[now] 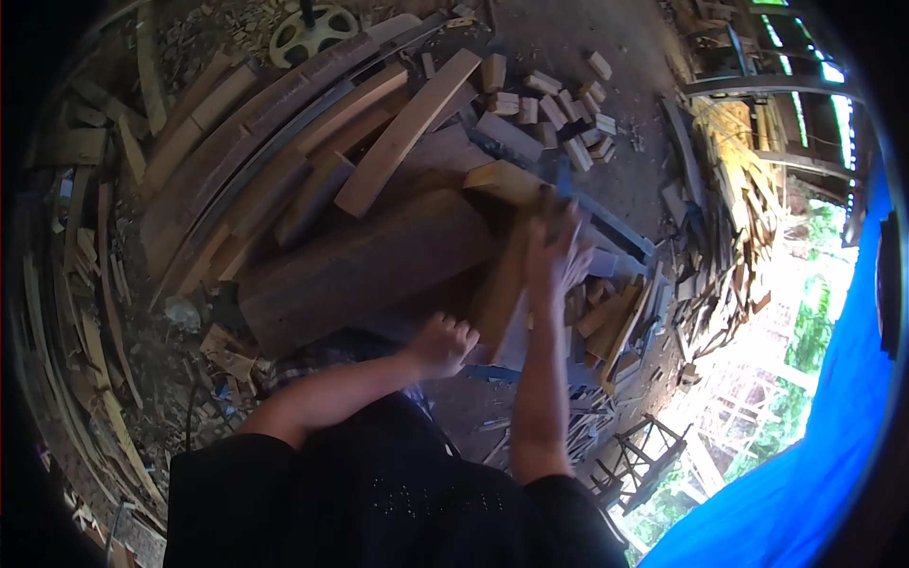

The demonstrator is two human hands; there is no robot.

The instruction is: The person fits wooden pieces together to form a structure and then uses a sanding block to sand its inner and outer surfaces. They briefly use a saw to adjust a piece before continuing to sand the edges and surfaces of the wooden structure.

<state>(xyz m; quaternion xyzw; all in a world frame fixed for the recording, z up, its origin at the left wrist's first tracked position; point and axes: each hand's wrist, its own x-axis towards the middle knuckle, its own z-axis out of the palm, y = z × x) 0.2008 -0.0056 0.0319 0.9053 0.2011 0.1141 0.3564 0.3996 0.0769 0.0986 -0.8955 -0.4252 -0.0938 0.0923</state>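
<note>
A short wooden board stretches away from me between my two hands. My left hand is closed in a fist beside its near end; whether the fingers grip anything is hidden. Toward the far end, my right hand is smeared by motion along the right side of the board, so its grip cannot be made out. A thick dark timber beam lies left of the board. Beyond the right hand is a lighter wood block.
A long pale plank leans over stacked boards at left. Small cut blocks are scattered on the ground ahead. Wood offcuts lie to the right, near a blue tarp. A spoked wheel stands at the back.
</note>
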